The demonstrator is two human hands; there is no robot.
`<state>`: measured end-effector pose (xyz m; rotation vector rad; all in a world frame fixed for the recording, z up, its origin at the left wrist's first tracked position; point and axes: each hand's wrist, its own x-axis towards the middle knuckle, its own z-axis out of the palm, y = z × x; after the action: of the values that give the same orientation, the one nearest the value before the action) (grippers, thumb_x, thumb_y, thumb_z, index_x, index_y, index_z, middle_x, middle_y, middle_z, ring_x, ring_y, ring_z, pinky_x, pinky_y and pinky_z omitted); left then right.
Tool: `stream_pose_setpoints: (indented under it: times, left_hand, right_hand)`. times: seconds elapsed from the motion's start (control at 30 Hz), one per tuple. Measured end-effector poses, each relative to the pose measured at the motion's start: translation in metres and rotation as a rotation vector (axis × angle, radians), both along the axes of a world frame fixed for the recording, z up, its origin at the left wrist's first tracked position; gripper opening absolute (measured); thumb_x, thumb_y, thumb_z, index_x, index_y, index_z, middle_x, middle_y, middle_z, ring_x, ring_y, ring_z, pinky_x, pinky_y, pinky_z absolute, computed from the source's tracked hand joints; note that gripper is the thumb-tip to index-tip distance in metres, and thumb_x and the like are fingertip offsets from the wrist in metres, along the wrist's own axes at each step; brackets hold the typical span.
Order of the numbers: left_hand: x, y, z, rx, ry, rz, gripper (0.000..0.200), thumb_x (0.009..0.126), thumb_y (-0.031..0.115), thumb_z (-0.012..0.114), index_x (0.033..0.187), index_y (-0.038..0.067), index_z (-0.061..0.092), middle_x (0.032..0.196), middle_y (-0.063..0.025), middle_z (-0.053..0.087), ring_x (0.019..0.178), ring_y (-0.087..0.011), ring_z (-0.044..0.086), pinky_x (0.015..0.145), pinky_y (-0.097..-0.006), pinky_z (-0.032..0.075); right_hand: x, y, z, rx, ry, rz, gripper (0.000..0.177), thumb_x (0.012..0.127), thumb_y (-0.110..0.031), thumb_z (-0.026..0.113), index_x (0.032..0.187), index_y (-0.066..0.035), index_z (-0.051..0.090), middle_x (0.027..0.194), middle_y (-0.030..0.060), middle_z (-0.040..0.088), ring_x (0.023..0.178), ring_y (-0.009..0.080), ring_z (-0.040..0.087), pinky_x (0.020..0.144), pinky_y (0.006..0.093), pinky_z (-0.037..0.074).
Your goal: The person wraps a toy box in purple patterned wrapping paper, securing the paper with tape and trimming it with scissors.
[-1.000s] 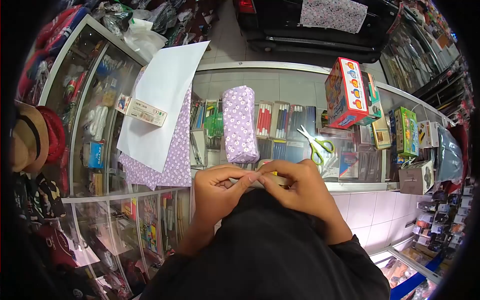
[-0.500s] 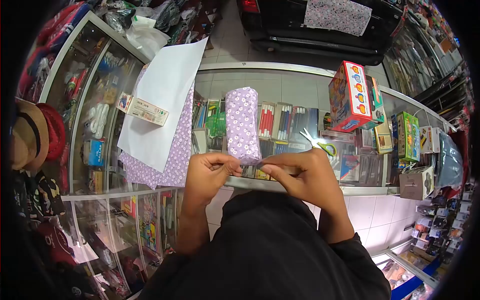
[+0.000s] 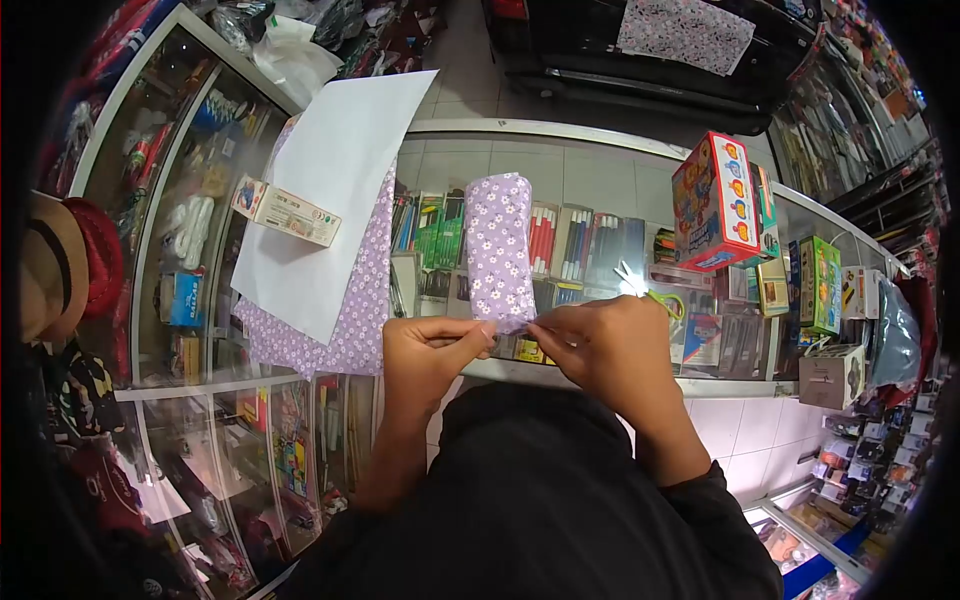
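A long parcel [image 3: 499, 240] in purple flowered paper lies on the glass counter, its near end at my fingertips. My left hand [image 3: 432, 358] is closed in a pinch at the left corner of that end. At the right corner, my right hand [image 3: 610, 350] pinches the edge of the paper. Green-handled scissors [image 3: 665, 300] lie just beyond my right hand. To the left, a white sheet [image 3: 325, 190] rests over more purple flowered paper [image 3: 370, 300], with a small box [image 3: 288, 212] on top.
A red toy box [image 3: 715, 205] stands on the counter at the right, with a green box [image 3: 820, 285] and a white box [image 3: 832, 372] farther right. Pens and pencils [image 3: 580, 245] show under the glass. Hats [image 3: 55, 270] hang at the far left.
The whole view has shifted slightly, moving the parcel and boxes rightward in the frame. My left fingertips have come closer to the parcel's near end.
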<state>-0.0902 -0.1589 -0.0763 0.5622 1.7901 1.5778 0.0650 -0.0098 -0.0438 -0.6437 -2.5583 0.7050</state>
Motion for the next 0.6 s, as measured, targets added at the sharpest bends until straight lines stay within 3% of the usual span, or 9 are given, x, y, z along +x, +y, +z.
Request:
stream_pose_setpoints:
  times: [0.3,0.4,0.5,0.6]
  left_hand:
    - [-0.005,0.000,-0.010,-0.054,-0.013,0.037,0.011,0.083,0.001,0.083,0.086,-0.008,0.076,0.072,-0.0093,0.072,0.060,-0.0091,0.064,0.057,-0.0208,0.051]
    - [-0.006,-0.001,-0.013,-0.040,0.016,-0.002,0.013,0.085,0.005,0.083,0.087,-0.007,0.077,0.077,-0.0082,0.074,0.067,-0.0059,0.065,0.061,-0.0189,0.051]
    - [-0.007,0.001,-0.024,0.080,0.061,-0.005,0.012,0.085,0.005,0.083,0.085,-0.006,0.077,0.077,-0.0078,0.075,0.067,-0.0046,0.064,0.060,-0.0185,0.049]
    - [-0.009,0.002,-0.028,0.059,0.043,0.012,0.012,0.084,0.004,0.084,0.083,-0.004,0.075,0.071,-0.0021,0.069,0.063,-0.0031,0.059,0.058,-0.0181,0.046]
  right_hand:
    - [-0.008,-0.003,0.005,0.073,-0.113,0.014,0.014,0.082,-0.028,0.078,0.078,-0.015,0.077,0.060,0.0104,0.065,0.053,0.0312,0.065,0.050,0.0428,0.048]
    - [-0.011,-0.003,0.004,0.089,-0.140,0.021,0.015,0.082,-0.029,0.077,0.077,-0.015,0.077,0.060,0.0110,0.065,0.053,0.0318,0.064,0.050,0.0430,0.048]
    - [-0.013,-0.002,0.006,0.098,-0.166,0.026,0.016,0.083,-0.030,0.077,0.077,-0.015,0.076,0.060,0.0115,0.065,0.053,0.0319,0.065,0.050,0.0431,0.048]
    - [-0.013,-0.002,0.006,0.102,-0.175,0.028,0.017,0.083,-0.030,0.076,0.076,-0.015,0.076,0.060,0.0115,0.065,0.053,0.0317,0.065,0.050,0.0429,0.048]
